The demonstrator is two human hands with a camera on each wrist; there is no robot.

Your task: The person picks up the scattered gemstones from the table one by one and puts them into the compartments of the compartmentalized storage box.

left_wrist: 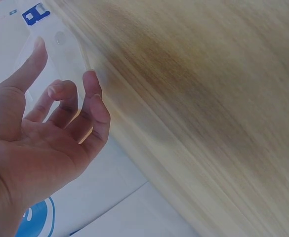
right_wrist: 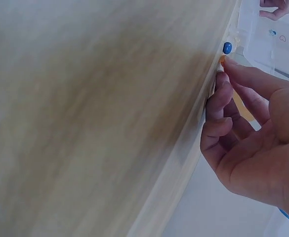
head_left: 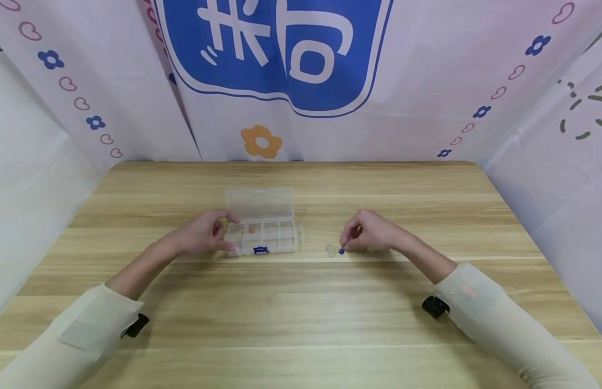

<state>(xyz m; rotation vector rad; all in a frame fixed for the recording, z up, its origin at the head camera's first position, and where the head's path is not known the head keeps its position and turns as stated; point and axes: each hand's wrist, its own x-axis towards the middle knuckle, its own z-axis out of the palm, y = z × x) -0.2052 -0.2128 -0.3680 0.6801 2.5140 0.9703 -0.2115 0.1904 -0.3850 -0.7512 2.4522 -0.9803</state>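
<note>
A clear compartment box (head_left: 285, 244) stands on the table with its lid (head_left: 259, 204) raised at the back. My left hand (head_left: 203, 232) holds the box's left end, thumb at the front and index finger at the back corner; the other fingers curl in the left wrist view. Small orange pieces (head_left: 251, 229) lie in the left compartments. My right hand (head_left: 371, 231) pinches a small orange bead (right_wrist: 223, 60) between thumb and index finger, low over the table. Beside its fingertips sits a blue bead (right_wrist: 227, 48), with clear pieces (head_left: 330, 250) just left of it.
A blue latch (head_left: 260, 250) is on the front of the box. The wooden table (head_left: 301, 313) reaches back to a printed white cloth (head_left: 407, 129). Black wrist mounts (head_left: 435, 307) sit under both sleeves.
</note>
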